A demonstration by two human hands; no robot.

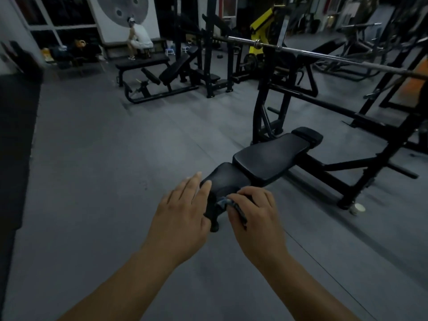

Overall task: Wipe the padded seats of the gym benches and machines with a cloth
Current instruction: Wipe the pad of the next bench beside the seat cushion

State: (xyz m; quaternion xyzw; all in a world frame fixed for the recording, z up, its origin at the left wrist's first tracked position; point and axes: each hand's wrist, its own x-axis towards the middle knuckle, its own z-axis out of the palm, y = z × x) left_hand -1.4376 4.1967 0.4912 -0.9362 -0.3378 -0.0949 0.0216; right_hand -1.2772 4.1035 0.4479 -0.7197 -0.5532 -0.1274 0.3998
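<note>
A black press bench stands ahead of me, with a small padded seat (225,178) nearest and a longer back pad (273,156) beyond it. My right hand (253,214) grips a dark grey cloth (223,202) at the seat's near right edge. The cloth is mostly hidden under my fingers. My left hand (183,209) is held flat with straight fingers at the seat's near left edge, its fingertips over the pad's corner. Whether it touches the pad is unclear.
A steel barbell (301,50) rests on the black rack (275,93) behind the bench. More black benches (176,68) and machines stand further back, with a yellow machine (261,28). A seated person (139,38) is at the far left. Grey rubber floor (104,158) spreads to my left.
</note>
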